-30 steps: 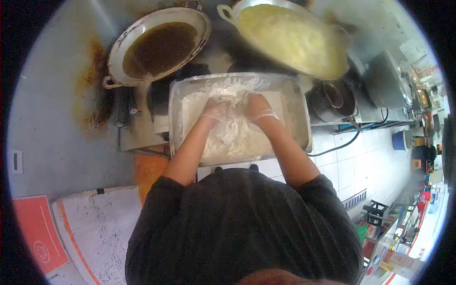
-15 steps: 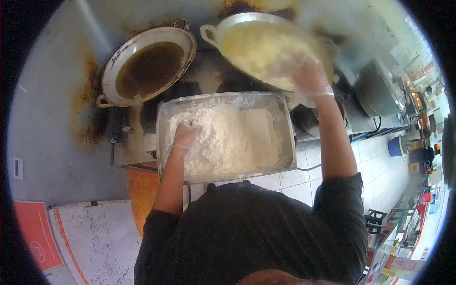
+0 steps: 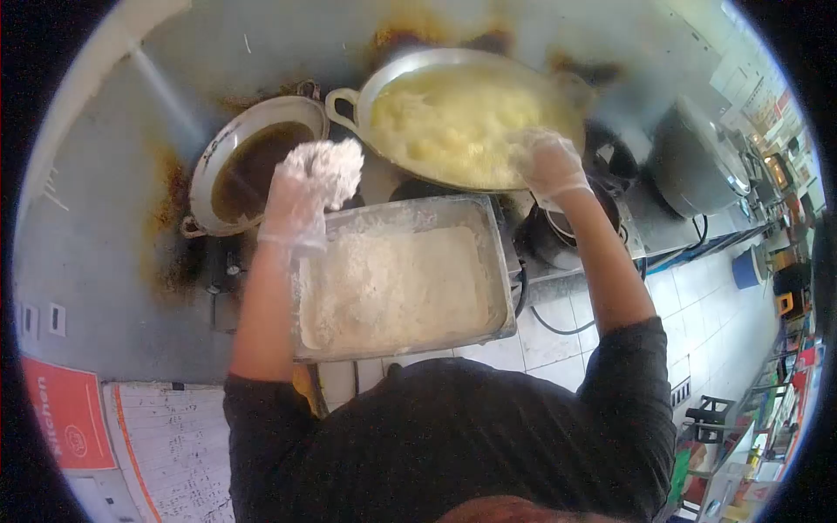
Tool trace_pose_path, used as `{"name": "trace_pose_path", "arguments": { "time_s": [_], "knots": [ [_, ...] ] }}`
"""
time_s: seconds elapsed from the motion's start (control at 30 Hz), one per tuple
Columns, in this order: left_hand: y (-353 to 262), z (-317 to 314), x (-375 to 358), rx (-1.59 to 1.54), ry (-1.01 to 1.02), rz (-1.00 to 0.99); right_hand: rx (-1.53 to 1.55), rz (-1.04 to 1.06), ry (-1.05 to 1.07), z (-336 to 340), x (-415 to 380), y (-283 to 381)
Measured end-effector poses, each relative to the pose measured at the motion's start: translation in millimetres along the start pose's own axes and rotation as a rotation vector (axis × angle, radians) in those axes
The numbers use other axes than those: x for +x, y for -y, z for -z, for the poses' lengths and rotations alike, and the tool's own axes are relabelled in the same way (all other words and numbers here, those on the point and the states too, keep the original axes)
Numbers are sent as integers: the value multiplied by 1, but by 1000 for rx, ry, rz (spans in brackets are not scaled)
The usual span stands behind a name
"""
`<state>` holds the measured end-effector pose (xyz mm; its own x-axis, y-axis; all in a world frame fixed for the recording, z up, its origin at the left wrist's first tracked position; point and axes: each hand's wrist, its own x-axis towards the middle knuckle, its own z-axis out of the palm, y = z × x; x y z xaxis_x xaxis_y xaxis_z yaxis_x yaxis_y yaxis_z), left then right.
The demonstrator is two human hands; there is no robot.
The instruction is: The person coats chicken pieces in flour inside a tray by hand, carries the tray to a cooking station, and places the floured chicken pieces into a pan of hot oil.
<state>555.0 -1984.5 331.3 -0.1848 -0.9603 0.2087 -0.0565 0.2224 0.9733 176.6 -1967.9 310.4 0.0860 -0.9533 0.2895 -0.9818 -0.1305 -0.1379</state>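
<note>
My left hand [image 3: 292, 207], in a clear plastic glove, is raised over the tray's far left corner. Its fingers are closed on a lumpy flour-coated piece [image 3: 336, 167]; what lies under the coating cannot be made out. My right hand [image 3: 556, 166], gloved too, hovers at the near right rim of a large wok [image 3: 344, 106] full of bubbling yellow oil [image 3: 453, 122]. Its fingers point loosely toward the oil, partly blurred, with nothing visible in them. In front of my body stands a rectangular metal tray [image 3: 501, 279] with pale flour [image 3: 392, 283] in it.
At the left sits a smaller wok [image 3: 202, 187] with dark oil. A large covered pot [image 3: 697, 166] stands at the right, and a dark pot [image 3: 545, 235] lies below my right hand. A hose [image 3: 558, 329] runs above the white tiled floor [image 3: 558, 349].
My left hand has risen out of the flour with the coated piece, moving up and left. My right hand has drawn slightly toward the wok's near rim. The view has shifted.
</note>
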Motion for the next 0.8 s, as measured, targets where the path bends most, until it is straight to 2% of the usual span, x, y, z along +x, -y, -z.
{"name": "trace_pose_path", "arguments": {
  "time_s": [0.03, 0.07, 0.1, 0.13, 0.2, 0.23, 0.27, 0.3, 0.37, 0.43, 0.47, 0.5, 0.57, 0.6, 0.67, 0.8],
  "knots": [
    [-19, -9, 14, 173, 43, -40, -13, 35, -107, 7, -9, -1],
    [-10, -8, 40, 534, 47, -236, -3, 40, -119, 16, -20, 1],
    [-4, -15, 63, 423, 107, -156, 44, 34, -165, 24, -33, 5],
    [-7, -29, 77, 454, 120, -80, 93, 30, -209, 27, -47, 8],
    [19, -32, 130, 856, 191, -98, 108, 34, -244, 13, -77, 8],
    [18, -45, 140, 1065, 233, -94, 196, 176, -192, 12, -91, 7],
    [7, -64, 141, 1076, 231, -97, 279, 226, -203, 12, -105, 10],
    [-12, -86, 140, 1356, 435, -5, 341, 248, -273, 4, -120, 12],
    [-18, -101, 148, 1638, 639, 95, 381, 301, -247, -7, -141, 9],
    [26, -95, 183, 1304, 713, 305, 474, 207, -219, -12, -160, 9],
    [67, -87, 217, 1440, 717, 352, 486, 166, -226, -11, -167, 10],
    [58, -94, 208, 1442, 714, 352, 488, 168, -229, -13, -173, 8],
    [42, -112, 185, 1651, 612, 30, 507, 134, -271, -18, -182, 2],
    [35, -116, 178, 1650, 609, 33, 499, 79, -275, -16, -186, 4],
    [24, -119, 166, 1776, 260, -220, 505, 85, -281, -18, -189, 4],
    [-6, -100, 148, 1551, 179, -335, 526, 147, -275, -28, -191, 11]
  ]
}}
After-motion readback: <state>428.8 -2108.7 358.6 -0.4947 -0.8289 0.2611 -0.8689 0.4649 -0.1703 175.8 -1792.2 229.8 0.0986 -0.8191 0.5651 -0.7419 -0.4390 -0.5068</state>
